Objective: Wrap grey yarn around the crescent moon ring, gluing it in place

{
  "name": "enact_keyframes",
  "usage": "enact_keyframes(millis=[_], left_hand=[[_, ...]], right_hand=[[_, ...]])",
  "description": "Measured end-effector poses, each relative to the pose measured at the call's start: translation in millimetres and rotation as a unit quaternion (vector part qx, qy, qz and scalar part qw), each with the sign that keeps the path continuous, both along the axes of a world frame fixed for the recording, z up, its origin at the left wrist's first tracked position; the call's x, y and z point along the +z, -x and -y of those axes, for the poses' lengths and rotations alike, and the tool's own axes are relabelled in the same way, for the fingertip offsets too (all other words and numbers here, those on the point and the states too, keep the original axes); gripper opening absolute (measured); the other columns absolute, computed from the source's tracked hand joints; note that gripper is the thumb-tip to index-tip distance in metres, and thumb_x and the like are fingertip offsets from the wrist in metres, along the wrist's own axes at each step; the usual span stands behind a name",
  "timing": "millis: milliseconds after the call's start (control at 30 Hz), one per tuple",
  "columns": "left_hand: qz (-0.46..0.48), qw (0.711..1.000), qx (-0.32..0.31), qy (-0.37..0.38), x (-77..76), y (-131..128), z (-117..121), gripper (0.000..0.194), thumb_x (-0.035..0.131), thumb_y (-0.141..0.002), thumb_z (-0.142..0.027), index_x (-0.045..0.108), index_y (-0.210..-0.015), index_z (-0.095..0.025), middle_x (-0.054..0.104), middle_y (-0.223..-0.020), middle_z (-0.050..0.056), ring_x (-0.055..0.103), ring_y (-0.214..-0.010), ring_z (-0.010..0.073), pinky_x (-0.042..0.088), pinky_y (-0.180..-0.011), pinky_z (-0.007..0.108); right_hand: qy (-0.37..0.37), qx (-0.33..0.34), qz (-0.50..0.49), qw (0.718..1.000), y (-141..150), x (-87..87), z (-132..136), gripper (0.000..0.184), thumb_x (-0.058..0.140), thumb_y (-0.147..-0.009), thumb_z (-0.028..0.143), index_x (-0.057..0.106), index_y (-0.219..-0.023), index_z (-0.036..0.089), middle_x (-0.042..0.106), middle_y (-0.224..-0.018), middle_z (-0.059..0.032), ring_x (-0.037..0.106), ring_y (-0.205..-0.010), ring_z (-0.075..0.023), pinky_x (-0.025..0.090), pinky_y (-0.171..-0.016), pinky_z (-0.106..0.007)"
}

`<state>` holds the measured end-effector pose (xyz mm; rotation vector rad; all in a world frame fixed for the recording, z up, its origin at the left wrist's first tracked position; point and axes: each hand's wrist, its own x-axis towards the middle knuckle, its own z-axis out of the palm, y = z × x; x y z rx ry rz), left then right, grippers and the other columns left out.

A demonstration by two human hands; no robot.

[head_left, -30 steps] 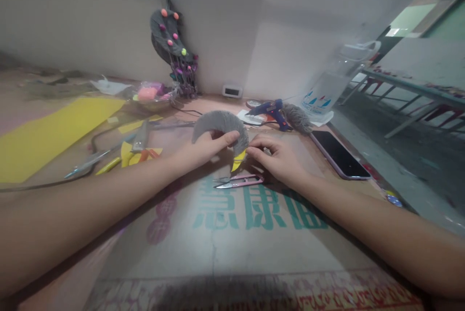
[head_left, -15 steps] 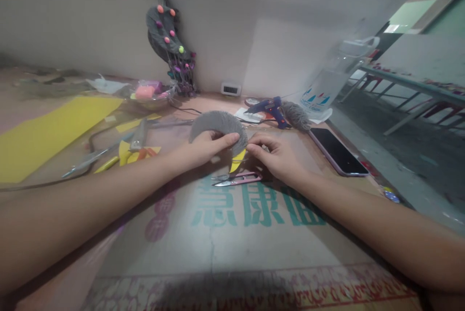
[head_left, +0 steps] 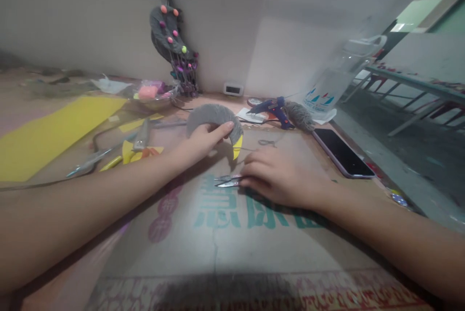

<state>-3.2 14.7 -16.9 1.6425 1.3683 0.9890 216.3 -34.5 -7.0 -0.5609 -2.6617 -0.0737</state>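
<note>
My left hand (head_left: 207,141) grips a crescent (head_left: 212,115) wrapped in grey yarn, thumb on its near face. A bare yellow tip (head_left: 237,147) shows at the crescent's right end, with a thin strand crossing it. My right hand (head_left: 272,175) lies low over the cardboard, its fingers curled round the handles of small thread snips (head_left: 228,182). The snips' blades point left; their handles are mostly hidden under the fingers. Behind my right hand lies a loose loop of grey yarn (head_left: 267,143).
A blue glue gun (head_left: 274,110), a grey yarn bundle (head_left: 300,116) and a phone (head_left: 343,152) lie to the right. Yellow sheet (head_left: 54,136), scissors (head_left: 87,161) and a utility knife (head_left: 141,134) are left. A decorated grey crescent (head_left: 167,35) leans against the wall.
My right hand has left the crescent's tip and come down toward me onto the thread snips. My left hand still holds the crescent, shifted slightly left.
</note>
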Motion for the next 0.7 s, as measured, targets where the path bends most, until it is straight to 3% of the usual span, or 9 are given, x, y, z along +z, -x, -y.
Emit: enact_keyframes(millis=[100,300,433,567,700], left_hand=[[0.000,1.000,0.000,-0.002,-1.1,-0.8,-0.3,0.055,0.057,-0.082,-0.070,0.068,-0.078,-0.017,0.071,-0.080,0.005,0.063,-0.080,0.0223,0.048,-0.074,0.032],[0.010,1.000,-0.019,0.004,-6.0,-2.2,-1.8,0.054,0.059,-0.081,-0.070,0.072,-0.086,-0.018,0.075,-0.091,0.007,0.066,-0.088,0.0244,0.050,-0.082,0.032],[0.001,0.999,-0.035,-0.004,-8.4,-0.4,-4.1,0.054,0.060,-0.081,-0.068,0.074,-0.092,-0.017,0.077,-0.097,0.009,0.069,-0.095,0.0276,0.051,-0.086,0.035],[0.000,0.998,-0.055,-0.002,-7.2,-1.5,-2.6,0.053,0.061,-0.081,-0.065,0.075,-0.097,-0.017,0.078,-0.106,0.012,0.070,-0.103,0.0302,0.051,-0.090,0.036],[0.042,0.997,-0.065,-0.006,-4.4,-5.4,2.7,0.049,0.063,-0.082,-0.060,0.075,-0.103,-0.017,0.076,-0.117,0.014,0.067,-0.115,0.0310,0.049,-0.099,0.036]], right_hand=[[-0.061,0.019,0.097,0.993,7.0,-2.0,9.5,0.031,0.045,-0.107,0.032,0.069,-0.110,0.012,0.071,-0.093,-0.0104,0.060,-0.084,-0.0216,0.048,-0.074,-0.036],[-0.088,-0.018,0.128,0.988,9.3,-3.3,17.5,0.033,0.038,-0.104,0.014,0.070,-0.110,0.011,0.069,-0.092,-0.0118,0.058,-0.078,-0.0220,0.049,-0.071,-0.037],[-0.043,-0.020,0.034,0.998,3.1,2.5,17.1,0.037,0.033,-0.104,0.015,0.067,-0.116,0.015,0.070,-0.095,-0.0116,0.061,-0.081,-0.0221,0.051,-0.071,-0.036],[0.010,-0.126,-0.105,0.986,-14.5,8.3,0.2,0.034,0.038,-0.104,0.026,0.062,-0.128,0.023,0.070,-0.104,-0.0099,0.065,-0.093,-0.0244,0.053,-0.081,-0.038],[0.019,-0.190,-0.121,0.974,-23.5,0.1,-20.6,0.041,0.035,-0.106,0.038,0.060,-0.132,0.019,0.068,-0.119,-0.0145,0.064,-0.110,-0.0280,0.051,-0.095,-0.044]])
